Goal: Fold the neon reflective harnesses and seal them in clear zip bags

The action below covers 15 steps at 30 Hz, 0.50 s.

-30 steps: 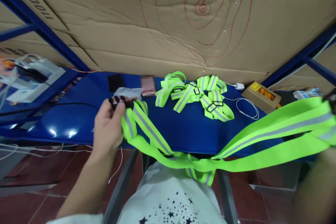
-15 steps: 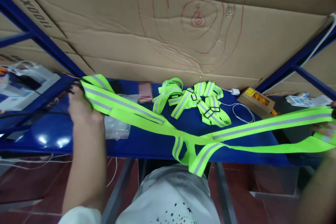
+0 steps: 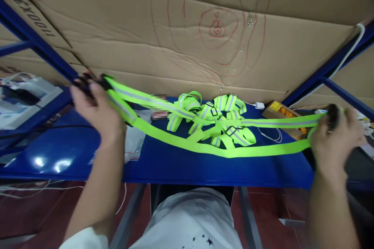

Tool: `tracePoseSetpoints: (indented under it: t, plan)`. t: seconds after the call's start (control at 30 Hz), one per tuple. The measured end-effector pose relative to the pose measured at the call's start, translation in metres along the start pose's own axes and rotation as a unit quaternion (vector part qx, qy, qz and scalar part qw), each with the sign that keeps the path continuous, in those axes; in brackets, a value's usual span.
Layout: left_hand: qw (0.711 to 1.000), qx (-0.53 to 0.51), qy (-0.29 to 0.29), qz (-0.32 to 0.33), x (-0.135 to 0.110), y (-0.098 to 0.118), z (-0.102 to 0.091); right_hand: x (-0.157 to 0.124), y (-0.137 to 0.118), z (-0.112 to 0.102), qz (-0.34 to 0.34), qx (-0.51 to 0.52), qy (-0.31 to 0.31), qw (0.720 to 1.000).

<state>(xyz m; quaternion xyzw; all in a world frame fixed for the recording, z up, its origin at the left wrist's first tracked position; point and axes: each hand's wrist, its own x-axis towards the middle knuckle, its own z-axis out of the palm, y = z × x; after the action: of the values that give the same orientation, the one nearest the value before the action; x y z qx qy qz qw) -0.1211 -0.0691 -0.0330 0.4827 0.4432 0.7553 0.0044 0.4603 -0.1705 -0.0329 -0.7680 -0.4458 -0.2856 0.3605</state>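
Observation:
A neon-yellow reflective harness strap [image 3: 187, 144] with grey stripes stretches between my hands above the blue table. My left hand [image 3: 97, 105] is closed round its left end, where a black buckle part shows beside the thumb. The right end is gripped by my right hand [image 3: 334, 136], which holds a dark buckle; some fingers there are hidden or blurred. Two strap lengths run side by side, the nearer one sagging. Behind the held strap lies a pile of similar reflective straps [image 3: 188, 103] with black slider buckles, partly covered by it.
The blue table [image 3: 175, 169] backs onto a cardboard wall [image 3: 131, 27] with red circles. Clear plastic bags [image 3: 136, 136] lie at left. A small open carton [image 3: 282, 114] with orange contents and a white cable [image 3: 267, 138] sit at right. Blue frame posts [image 3: 49, 54] flank the table.
My right hand has moved inward to the left, bringing its end of the strap along. The hanging strap loops have lifted, and the two lengths now spread apart as a long loop.

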Motion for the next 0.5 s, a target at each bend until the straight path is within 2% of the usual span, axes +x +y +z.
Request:
tracePoseSetpoints:
  t: [0.03,0.1,0.17,0.23,0.27,0.33,0.4,0.5]
  plan:
    - [0.999,0.014,-0.006,0.049,-0.010,0.006,0.010,-0.008,-0.026,0.003,-0.033,-0.033,-0.008,0.999]
    - [0.978,0.110,-0.136,0.115,-0.032,0.018,0.032,-0.028,-0.079,0.010,-0.108,-0.051,-0.022,0.993]
    - [0.921,0.162,-0.288,0.208,-0.055,0.025,0.051,-0.048,-0.128,0.018,-0.205,-0.009,-0.081,0.975]
    - [0.856,0.174,-0.390,0.292,-0.078,0.024,0.066,-0.067,-0.168,0.027,-0.277,0.055,-0.147,0.948]
    - [0.837,0.175,-0.412,0.313,-0.088,0.022,0.072,-0.076,-0.184,0.031,-0.303,0.078,-0.167,0.935]
    - [0.822,0.167,-0.424,0.342,-0.104,0.015,0.078,-0.092,-0.205,0.040,-0.345,0.098,-0.189,0.914]
    - [0.827,0.156,-0.412,0.348,-0.114,0.007,0.077,-0.106,-0.215,0.046,-0.364,0.106,-0.193,0.905]
    - [0.843,0.157,-0.394,0.332,-0.119,0.003,0.072,-0.123,-0.216,0.051,-0.361,0.116,-0.192,0.905]
